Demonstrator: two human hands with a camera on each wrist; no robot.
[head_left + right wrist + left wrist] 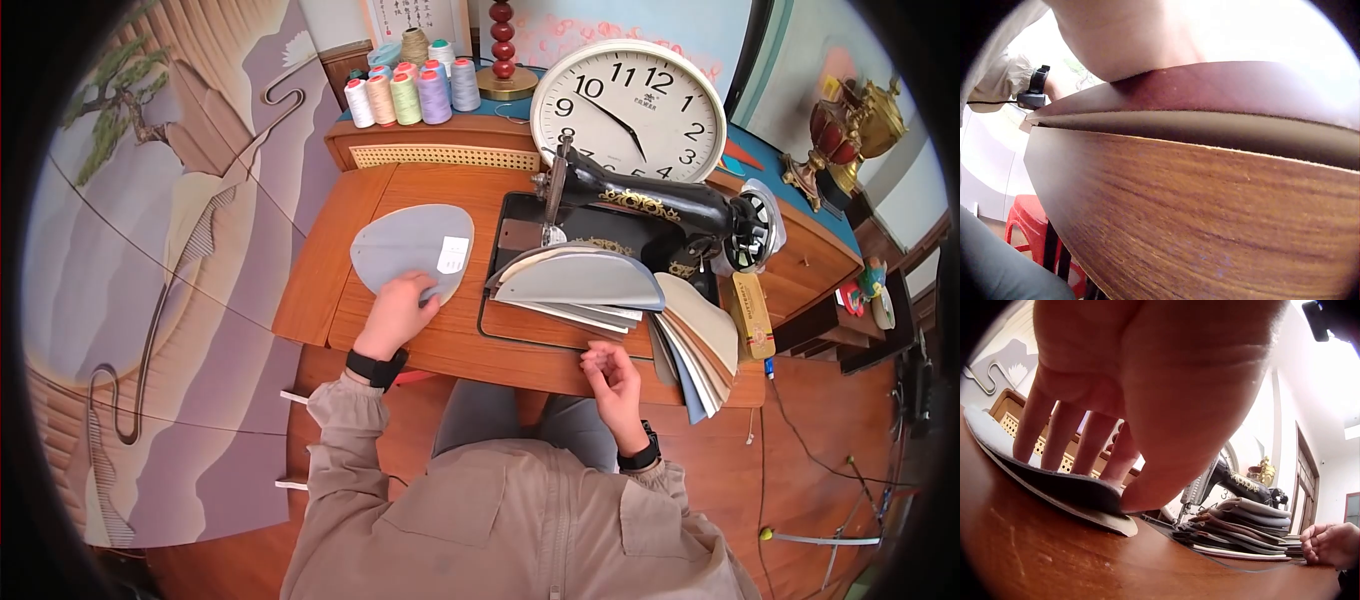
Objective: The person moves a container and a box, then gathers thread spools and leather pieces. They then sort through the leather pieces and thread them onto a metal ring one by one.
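A rounded grey fabric piece point(400, 240) with a white label point(453, 255) lies on the wooden table, left of the black sewing machine point(650, 200). My left hand point(400, 308) is at its near edge; in the left wrist view the fingers point(1088, 444) come down on its top and the thumb pinches the rim. That rim is wavy and raised above a paler layer point(1124, 526). My right hand point(615, 385) rests at the table's front edge with loosely bent fingers, holding nothing. Beyond it is a stack of half-round fabric pieces point(580, 280).
More fabric pieces point(695, 335) fan out over the right front edge, beside a yellow box point(752, 315). Behind stand thread spools point(436, 97), a red-beaded lamp stem point(503, 45) and a large clock point(628, 110). A red stool point(1029, 225) is below the table.
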